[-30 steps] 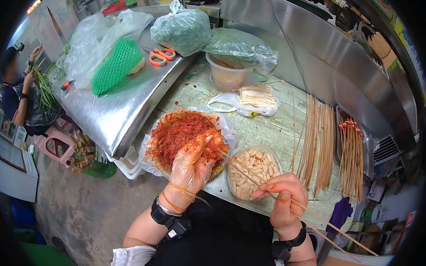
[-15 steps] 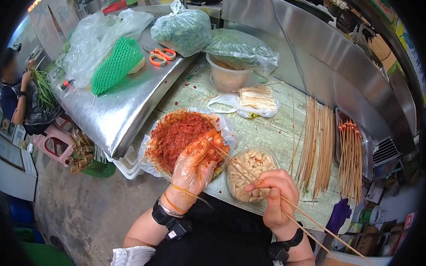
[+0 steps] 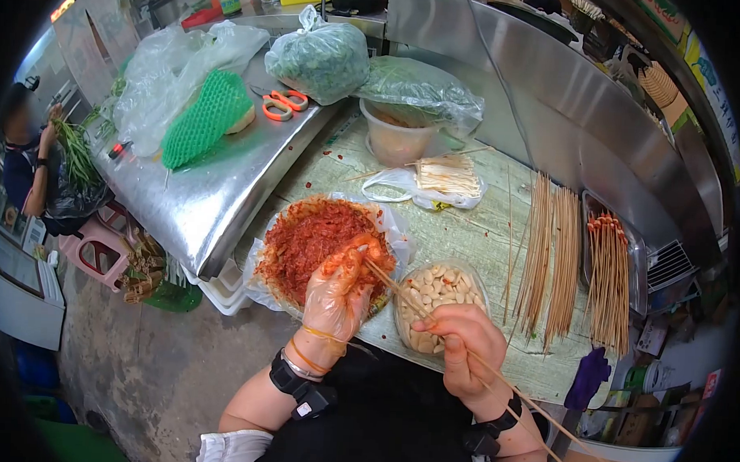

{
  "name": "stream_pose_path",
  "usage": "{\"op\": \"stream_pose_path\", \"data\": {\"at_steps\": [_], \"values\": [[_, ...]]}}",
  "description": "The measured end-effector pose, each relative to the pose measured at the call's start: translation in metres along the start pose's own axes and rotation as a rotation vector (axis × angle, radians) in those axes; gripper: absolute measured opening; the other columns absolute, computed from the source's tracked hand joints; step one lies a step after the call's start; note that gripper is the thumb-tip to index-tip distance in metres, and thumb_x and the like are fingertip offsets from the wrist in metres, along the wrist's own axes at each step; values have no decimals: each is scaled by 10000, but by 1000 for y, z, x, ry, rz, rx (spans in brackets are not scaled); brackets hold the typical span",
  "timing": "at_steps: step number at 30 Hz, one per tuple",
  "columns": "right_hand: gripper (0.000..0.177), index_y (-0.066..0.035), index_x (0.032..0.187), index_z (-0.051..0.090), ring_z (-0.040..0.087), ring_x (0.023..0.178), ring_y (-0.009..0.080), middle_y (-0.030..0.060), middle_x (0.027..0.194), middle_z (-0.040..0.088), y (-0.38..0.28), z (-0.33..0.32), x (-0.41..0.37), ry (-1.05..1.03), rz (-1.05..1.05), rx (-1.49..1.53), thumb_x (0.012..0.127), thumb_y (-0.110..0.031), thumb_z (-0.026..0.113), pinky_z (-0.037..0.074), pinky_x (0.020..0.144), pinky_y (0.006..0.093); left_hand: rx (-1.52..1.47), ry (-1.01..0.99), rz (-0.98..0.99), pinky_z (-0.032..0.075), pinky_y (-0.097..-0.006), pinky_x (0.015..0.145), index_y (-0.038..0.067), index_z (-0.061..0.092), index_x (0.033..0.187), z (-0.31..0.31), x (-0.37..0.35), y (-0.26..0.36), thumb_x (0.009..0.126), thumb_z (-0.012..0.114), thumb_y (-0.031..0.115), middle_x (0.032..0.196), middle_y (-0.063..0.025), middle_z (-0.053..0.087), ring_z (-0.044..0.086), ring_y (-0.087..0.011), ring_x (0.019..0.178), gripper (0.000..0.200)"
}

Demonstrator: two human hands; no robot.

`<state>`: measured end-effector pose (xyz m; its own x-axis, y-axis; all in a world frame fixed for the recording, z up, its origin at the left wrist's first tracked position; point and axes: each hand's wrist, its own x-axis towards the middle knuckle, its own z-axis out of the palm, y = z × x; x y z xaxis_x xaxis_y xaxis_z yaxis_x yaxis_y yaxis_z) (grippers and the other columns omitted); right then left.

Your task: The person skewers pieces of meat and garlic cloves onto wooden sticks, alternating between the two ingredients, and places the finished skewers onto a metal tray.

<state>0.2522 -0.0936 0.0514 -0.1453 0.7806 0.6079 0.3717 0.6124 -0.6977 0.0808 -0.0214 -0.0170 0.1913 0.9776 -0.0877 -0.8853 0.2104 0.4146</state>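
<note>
My left hand, in a clear plastic glove smeared red and banded at the wrist, is closed over the near right side of a bowl of red-coated shredded food. Its fingers pinch a small red-coated piece, mostly hidden, at the tips of some thin wooden skewers. Bare, my right hand grips these skewers; at least two long ends slant down to the right past the wrist. Just beyond the right hand stands a clear tub of peeled garlic cloves, partly covered by its fingers.
Bare skewers lie in rows at right, beside loaded skewers with red tips. Behind are enoki mushrooms, a plastic tub and bagged greens. Scissors rest on the steel counter. Far left, a person holds greens.
My right hand has shifted slightly left and down with the skewers, whose visible ends now run closer together. The left hand stays over the bowl, its fingers still pinched at the skewer tips.
</note>
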Motion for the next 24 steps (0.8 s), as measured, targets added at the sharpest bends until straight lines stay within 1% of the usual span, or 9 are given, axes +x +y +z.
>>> {"op": "stream_pose_path", "data": {"at_steps": [1, 8, 10, 11, 13, 20, 22, 23, 24], "values": [[95, 10, 889, 601, 625, 734, 247, 140, 874, 631, 1, 1, 1, -17, -11, -10, 878, -50, 528, 506, 625, 296, 3, -10, 37, 483, -377, 927, -71, 508, 1187, 0, 0, 0, 903, 555, 73, 1113, -159, 599, 589, -247, 1029, 322], [76, 4, 894, 603, 631, 733, 260, 144, 880, 625, 7, 8, 2, -35, -54, -27, 850, -35, 556, 513, 619, 306, 81, 43, 108, 489, -384, 925, -67, 498, 1199, -8, 0, -3, 903, 556, 92, 1113, -152, 598, 592, -242, 1025, 341], [86, -1, 908, 602, 632, 730, 263, 142, 897, 621, 7, 11, 2, -74, -103, -93, 827, -11, 573, 515, 610, 306, 128, 19, 154, 506, -311, 858, -52, 538, 1158, -6, 0, -3, 908, 541, 57, 1082, -128, 620, 617, -204, 962, 273], [86, -1, 908, 602, 632, 730, 263, 142, 897, 621, 8, 14, 2, -75, -102, -93, 827, -11, 573, 515, 610, 306, 127, 20, 153, 506, -311, 858, -52, 538, 1158, -6, 0, -3, 908, 541, 57, 1082, -128, 620, 617, -204, 962, 273], [112, -4, 903, 589, 625, 755, 252, 137, 901, 641, 8, 21, 1, -85, -91, -103, 902, -83, 509, 514, 634, 310, 159, 54, 177, 505, -303, 853, -52, 541, 1151, -8, 1, -3, 912, 530, 54, 1083, -123, 620, 617, -199, 963, 262], [102, 5, 935, 596, 627, 761, 261, 139, 908, 621, 19, 40, 9, -61, -164, -127, 868, -52, 544, 510, 620, 304, 229, 97, 185, 519, -307, 800, -42, 553, 1137, -6, 2, 0, 917, 524, 64, 1073, -129, 621, 617, -199, 945, 246], [204, 3, 964, 595, 617, 746, 279, 144, 916, 595, 24, 46, 12, -71, -93, -111, 767, 25, 643, 512, 622, 321, 275, 84, 144, 501, -365, 875, -45, 521, 1172, -6, -1, -3, 883, 534, 48, 1081, -145, 609, 594, -243, 1002, 304], [204, 3, 964, 595, 617, 746, 279, 144, 916, 595, 22, 47, 14, -63, -88, -121, 767, 25, 643, 512, 622, 321, 274, 75, 134, 501, -365, 875, -45, 521, 1172, -9, -3, -2, 883, 534, 48, 1081, -145, 609, 594, -243, 1002, 304], [148, 1, 945, 605, 617, 758, 271, 139, 907, 596, 19, 47, 16, -66, -33, -86, 798, -10, 618, 503, 631, 309, 830, 67, 328, 494, -373, 879, -32, 527, 1168, -17, -5, 3, 838, 553, 21, 1072, -138, 614, 593, -257, 997, 335]]}}
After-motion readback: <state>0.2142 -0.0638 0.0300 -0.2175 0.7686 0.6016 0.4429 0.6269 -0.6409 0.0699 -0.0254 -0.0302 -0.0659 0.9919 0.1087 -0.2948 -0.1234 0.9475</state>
